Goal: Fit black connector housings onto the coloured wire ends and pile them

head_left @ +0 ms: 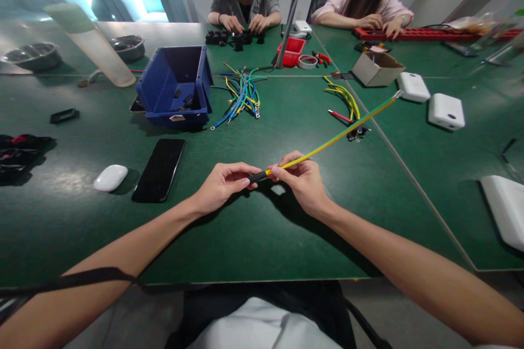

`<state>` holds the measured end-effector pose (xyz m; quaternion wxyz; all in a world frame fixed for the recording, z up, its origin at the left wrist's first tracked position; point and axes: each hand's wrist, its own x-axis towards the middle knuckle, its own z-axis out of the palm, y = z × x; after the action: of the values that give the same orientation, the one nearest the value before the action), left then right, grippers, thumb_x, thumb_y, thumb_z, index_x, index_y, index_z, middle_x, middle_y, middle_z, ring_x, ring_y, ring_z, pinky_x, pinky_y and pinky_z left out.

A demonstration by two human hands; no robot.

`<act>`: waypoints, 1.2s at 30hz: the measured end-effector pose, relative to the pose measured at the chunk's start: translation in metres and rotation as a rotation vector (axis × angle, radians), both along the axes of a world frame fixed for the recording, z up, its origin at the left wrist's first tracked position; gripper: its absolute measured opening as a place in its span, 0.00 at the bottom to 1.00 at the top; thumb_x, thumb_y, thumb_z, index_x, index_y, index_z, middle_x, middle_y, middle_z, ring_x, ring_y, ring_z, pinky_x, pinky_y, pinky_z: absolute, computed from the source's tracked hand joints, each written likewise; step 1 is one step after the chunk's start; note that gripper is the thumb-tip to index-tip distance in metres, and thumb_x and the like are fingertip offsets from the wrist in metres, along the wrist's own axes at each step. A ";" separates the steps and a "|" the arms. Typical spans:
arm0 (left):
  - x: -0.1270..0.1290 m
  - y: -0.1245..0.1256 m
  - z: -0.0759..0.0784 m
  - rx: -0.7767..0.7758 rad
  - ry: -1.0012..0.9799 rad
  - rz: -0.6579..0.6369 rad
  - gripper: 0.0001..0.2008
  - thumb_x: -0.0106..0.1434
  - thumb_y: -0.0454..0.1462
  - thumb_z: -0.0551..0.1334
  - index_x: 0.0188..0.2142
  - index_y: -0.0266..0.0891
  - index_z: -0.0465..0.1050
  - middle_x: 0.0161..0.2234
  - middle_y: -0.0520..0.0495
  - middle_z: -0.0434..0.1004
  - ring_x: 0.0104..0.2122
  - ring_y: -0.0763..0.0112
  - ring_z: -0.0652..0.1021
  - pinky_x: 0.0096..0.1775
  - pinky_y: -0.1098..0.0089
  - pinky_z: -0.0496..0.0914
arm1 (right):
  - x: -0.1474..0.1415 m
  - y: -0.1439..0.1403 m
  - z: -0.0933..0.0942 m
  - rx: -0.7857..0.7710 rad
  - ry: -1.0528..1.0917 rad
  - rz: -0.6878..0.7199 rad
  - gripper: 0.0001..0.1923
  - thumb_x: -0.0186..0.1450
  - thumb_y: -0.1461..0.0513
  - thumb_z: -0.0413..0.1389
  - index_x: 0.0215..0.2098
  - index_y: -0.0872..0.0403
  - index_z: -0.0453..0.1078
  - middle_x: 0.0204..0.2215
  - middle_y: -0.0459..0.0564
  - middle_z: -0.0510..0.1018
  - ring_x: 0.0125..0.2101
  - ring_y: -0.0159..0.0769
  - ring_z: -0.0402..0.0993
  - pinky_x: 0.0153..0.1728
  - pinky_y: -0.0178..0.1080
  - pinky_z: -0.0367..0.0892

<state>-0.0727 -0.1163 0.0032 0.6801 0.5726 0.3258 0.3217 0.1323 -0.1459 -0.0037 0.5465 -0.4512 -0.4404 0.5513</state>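
Both hands meet just above the green desk (262, 229), near the middle of its near edge. The left hand (223, 185) has its fingers (245, 170) pinched narrow on a short black sleeve (257, 176) at the near end of a yellow-green wire (331, 140). The right hand (305, 180) grips the same wire just beside the sleeve, fingers closed around the yellow part. From there the wire runs up and away to the right, its far end lifted off the desk near two white boxes (445, 111) by the seam to the next desk. Left of the hands lie a black phone (159, 170) and a white mouse (110, 178). Farther in stands a blue bin (176, 87), with a bundle of coloured wires (241, 99) just beside it. At the far edge two other people work with their own hands on black parts (235, 38) and a red strip (413, 34).
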 end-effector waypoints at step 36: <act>0.001 0.001 -0.002 -0.021 -0.006 -0.019 0.13 0.59 0.37 0.68 0.44 0.37 0.79 0.42 0.43 0.81 0.35 0.68 0.80 0.42 0.67 0.73 | 0.000 -0.001 0.002 -0.025 0.001 0.030 0.16 0.51 0.55 0.69 0.28 0.52 0.67 0.26 0.45 0.80 0.28 0.33 0.78 0.30 0.35 0.72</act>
<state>-0.0716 -0.1155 0.0014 0.6900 0.5676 0.3215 0.3136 0.1322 -0.1466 -0.0016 0.5327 -0.4509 -0.4400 0.5651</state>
